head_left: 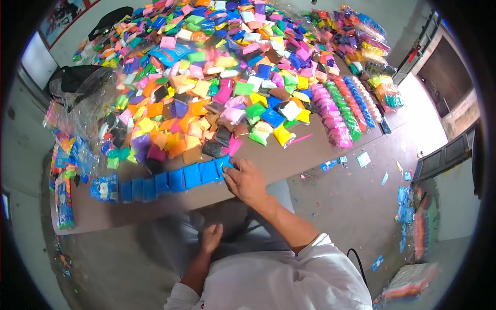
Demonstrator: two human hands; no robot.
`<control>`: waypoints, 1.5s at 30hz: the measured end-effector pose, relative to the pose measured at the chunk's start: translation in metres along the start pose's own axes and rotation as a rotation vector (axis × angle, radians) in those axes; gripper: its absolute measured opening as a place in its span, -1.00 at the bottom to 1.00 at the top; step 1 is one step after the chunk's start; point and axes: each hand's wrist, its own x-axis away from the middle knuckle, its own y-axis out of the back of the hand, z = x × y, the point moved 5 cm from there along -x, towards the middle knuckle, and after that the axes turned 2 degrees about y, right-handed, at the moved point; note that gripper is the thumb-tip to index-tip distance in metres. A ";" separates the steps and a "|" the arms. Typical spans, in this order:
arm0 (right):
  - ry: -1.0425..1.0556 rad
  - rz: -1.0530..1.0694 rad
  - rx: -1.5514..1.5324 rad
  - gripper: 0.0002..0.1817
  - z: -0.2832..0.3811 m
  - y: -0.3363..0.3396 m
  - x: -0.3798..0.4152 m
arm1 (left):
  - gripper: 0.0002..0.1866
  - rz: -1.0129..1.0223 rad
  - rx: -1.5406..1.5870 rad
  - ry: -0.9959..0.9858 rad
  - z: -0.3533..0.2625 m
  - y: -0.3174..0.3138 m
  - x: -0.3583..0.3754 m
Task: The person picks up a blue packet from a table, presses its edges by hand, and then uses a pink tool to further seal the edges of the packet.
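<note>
A row of blue packets (192, 176) lies along the table's front edge, side by side and partly overlapping. My right hand (245, 181) has its fingers on the packet at the right end of the row, thumb and fingers closed on its edge. Low over my lap, below the table edge, is my left hand (212, 237), its fingers curled; whether it holds something small is hidden. A blue printed wrapper (105, 188) sits at the row's left end. Behind the row spreads a big heap of small colourful packets (196, 113).
Long bagged rolls of pink (331, 116), green, red and blue packets lie on the table (289, 160) at the right. Filled clear bags (374, 46) stand behind them. A tall multicoloured pack (64, 204) is at the left edge. Wrappers (363, 159) litter the floor.
</note>
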 end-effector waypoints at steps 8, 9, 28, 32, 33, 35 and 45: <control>-0.029 -0.031 -0.114 -0.78 -0.005 0.006 0.004 | -0.62 0.003 -0.051 -0.021 0.012 -0.008 -0.008; -0.003 -0.049 -0.100 -0.75 -0.002 0.011 0.002 | -0.60 -0.016 -0.157 -0.039 0.012 -0.009 -0.008; -0.106 -0.090 -0.269 -0.81 -0.017 0.000 0.008 | -0.59 -0.127 -0.409 -0.363 -0.089 -0.024 0.021; -0.155 -0.100 -0.280 -0.82 -0.020 -0.003 0.008 | -0.62 -0.133 -0.443 -0.451 -0.086 -0.037 0.011; -0.165 -0.094 -0.289 -0.84 -0.020 -0.003 0.008 | -0.63 -0.104 -0.396 -0.444 -0.087 -0.039 0.011; -0.175 -0.086 -0.292 -0.86 -0.020 -0.003 0.009 | -0.63 -0.071 -0.344 -0.438 -0.091 -0.040 0.011; -0.180 -0.135 -0.330 -0.86 -0.019 0.003 0.011 | -0.62 0.018 0.054 -0.211 -0.049 -0.024 -0.010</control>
